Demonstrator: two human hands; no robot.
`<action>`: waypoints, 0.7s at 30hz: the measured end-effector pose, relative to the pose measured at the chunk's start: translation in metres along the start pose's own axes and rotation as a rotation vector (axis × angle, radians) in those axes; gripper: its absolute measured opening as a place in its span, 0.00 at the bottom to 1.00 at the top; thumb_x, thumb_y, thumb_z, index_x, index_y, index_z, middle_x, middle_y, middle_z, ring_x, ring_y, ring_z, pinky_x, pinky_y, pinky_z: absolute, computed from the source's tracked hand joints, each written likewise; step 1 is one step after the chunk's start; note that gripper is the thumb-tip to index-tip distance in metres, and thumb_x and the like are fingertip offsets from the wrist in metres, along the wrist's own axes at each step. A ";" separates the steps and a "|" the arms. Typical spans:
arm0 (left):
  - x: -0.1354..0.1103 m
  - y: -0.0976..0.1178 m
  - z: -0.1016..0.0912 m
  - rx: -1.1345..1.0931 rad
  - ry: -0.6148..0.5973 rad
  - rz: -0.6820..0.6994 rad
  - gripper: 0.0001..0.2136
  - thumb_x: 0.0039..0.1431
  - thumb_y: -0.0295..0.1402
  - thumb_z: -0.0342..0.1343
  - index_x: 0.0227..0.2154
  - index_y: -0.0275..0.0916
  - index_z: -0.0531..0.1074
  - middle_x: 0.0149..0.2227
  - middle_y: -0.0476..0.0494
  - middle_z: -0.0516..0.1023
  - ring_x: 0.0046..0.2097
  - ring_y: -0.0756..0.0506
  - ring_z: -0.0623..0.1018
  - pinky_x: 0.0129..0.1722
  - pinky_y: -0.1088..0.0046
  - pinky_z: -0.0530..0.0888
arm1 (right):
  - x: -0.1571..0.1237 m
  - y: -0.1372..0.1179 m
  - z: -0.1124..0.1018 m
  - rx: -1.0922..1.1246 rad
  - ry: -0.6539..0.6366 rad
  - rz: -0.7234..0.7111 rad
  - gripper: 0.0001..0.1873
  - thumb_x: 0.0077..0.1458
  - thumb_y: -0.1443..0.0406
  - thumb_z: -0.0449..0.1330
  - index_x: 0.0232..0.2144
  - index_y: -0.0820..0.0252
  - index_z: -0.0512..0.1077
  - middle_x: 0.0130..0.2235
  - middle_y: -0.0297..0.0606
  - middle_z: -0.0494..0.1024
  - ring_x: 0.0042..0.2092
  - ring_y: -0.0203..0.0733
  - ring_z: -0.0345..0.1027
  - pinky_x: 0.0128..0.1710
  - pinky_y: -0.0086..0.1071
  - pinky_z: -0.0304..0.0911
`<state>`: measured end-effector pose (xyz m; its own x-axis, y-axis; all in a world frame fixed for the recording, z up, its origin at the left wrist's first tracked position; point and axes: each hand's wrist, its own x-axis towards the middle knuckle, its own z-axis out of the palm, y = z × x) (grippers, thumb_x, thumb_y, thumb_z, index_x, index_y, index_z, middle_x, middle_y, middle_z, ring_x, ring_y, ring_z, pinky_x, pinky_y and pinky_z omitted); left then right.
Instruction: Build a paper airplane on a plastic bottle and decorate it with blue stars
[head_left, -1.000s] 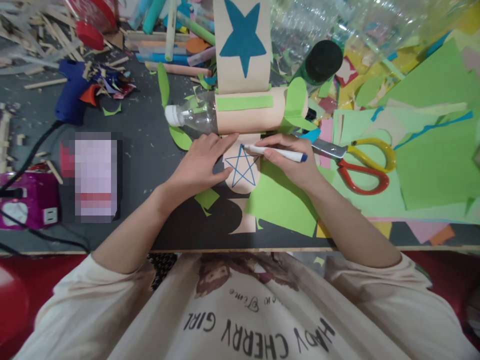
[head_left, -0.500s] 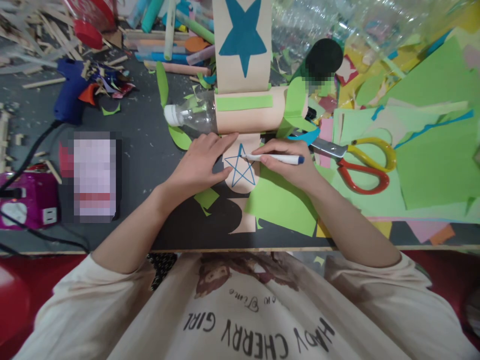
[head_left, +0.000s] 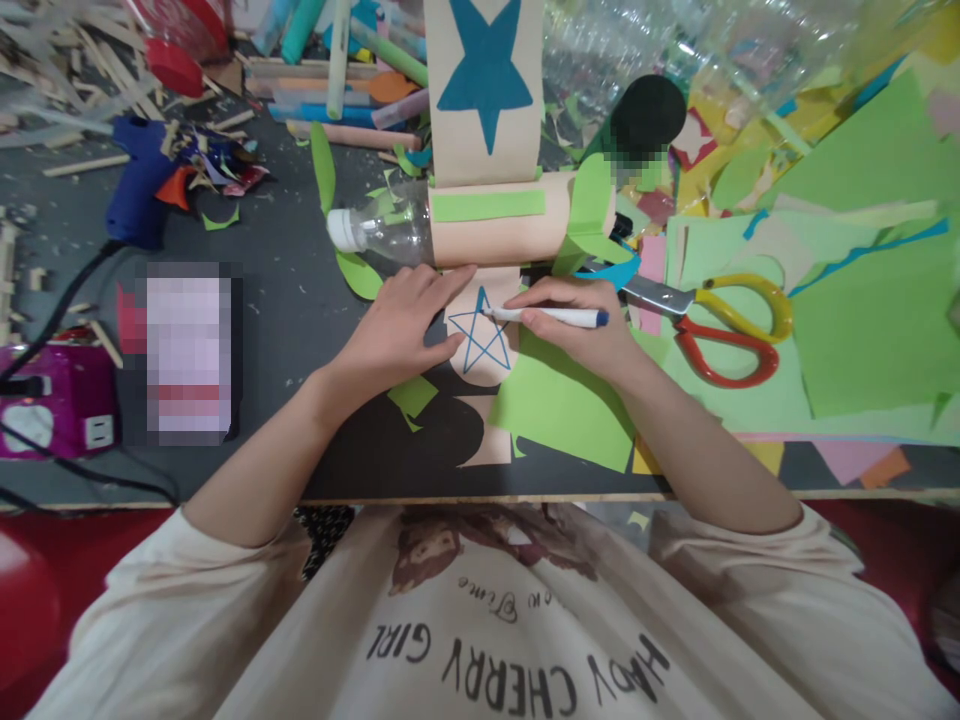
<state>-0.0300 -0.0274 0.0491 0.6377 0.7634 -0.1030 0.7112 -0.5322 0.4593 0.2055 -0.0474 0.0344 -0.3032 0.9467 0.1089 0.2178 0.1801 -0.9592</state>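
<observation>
Beige paper flap point(head_left: 480, 376) lies on the bench point(head_left: 277, 290), center, extending toward the near side from the wrapped plastic bottle point(head_left: 491, 238); joint type can't be confirmed. Flap has a rounded near end & bears a blue star outline point(head_left: 480, 345), mostly unfilled, w/ some blue fill in the far arm. R hand point(head_left: 589, 325): fingers grasping white marker point(head_left: 574, 317), blue end pointing R, tip at the star's far arm. L hand point(head_left: 394, 325): fingers released, not gripping, laid palm-down; thumb rests on the flap's L edge, index fingertip at its far edge, next to the bottle. Bottle lies on its side, white cap point(head_left: 342, 231) to L, w/ green paper strip point(head_left: 489, 206) along the top. Far side of bottle: beige panel point(head_left: 451, 150) w/ solid blue star point(head_left: 487, 75). Green paper sheet point(head_left: 566, 410) sits under R wrist, near-R of flap. Scissors point(head_left: 679, 305) lie R of R hand, yellow & red handles to R, partly on lt. green sheets point(head_left: 720, 415). Far L: blue glue gun point(head_left: 139, 185), w/ purple box point(head_left: 79, 400) nearer. Felt pens point(head_left: 345, 112) piled far, L of the panel.
</observation>
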 end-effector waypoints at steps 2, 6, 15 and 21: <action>0.000 0.000 0.000 0.004 -0.001 -0.006 0.27 0.64 0.38 0.49 0.65 0.35 0.59 0.49 0.37 0.70 0.50 0.36 0.69 0.55 0.56 0.67 | 0.000 0.000 0.000 0.005 0.011 0.006 0.09 0.55 0.59 0.65 0.32 0.58 0.81 0.35 0.38 0.84 0.35 0.41 0.78 0.35 0.33 0.71; 0.000 0.001 -0.001 0.005 -0.011 -0.025 0.28 0.64 0.38 0.49 0.65 0.36 0.58 0.49 0.37 0.70 0.49 0.36 0.69 0.52 0.57 0.68 | 0.001 -0.001 0.002 0.052 0.086 0.023 0.08 0.56 0.60 0.64 0.34 0.57 0.80 0.35 0.38 0.84 0.37 0.42 0.78 0.39 0.35 0.73; 0.000 0.001 -0.001 0.007 -0.015 -0.027 0.27 0.64 0.39 0.49 0.65 0.37 0.58 0.49 0.37 0.70 0.49 0.36 0.69 0.52 0.58 0.68 | 0.001 -0.002 0.000 0.020 0.023 0.021 0.09 0.55 0.59 0.65 0.31 0.58 0.80 0.33 0.37 0.83 0.35 0.41 0.77 0.36 0.34 0.72; 0.000 0.001 -0.002 -0.003 -0.017 -0.034 0.28 0.64 0.39 0.49 0.65 0.36 0.58 0.50 0.36 0.70 0.50 0.36 0.69 0.53 0.57 0.68 | 0.001 0.000 0.002 0.066 0.078 0.008 0.10 0.56 0.59 0.64 0.33 0.59 0.80 0.32 0.37 0.82 0.34 0.41 0.77 0.36 0.34 0.72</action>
<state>-0.0297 -0.0270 0.0517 0.6181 0.7746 -0.1336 0.7317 -0.5049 0.4579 0.2031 -0.0474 0.0343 -0.2276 0.9665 0.1188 0.1571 0.1569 -0.9750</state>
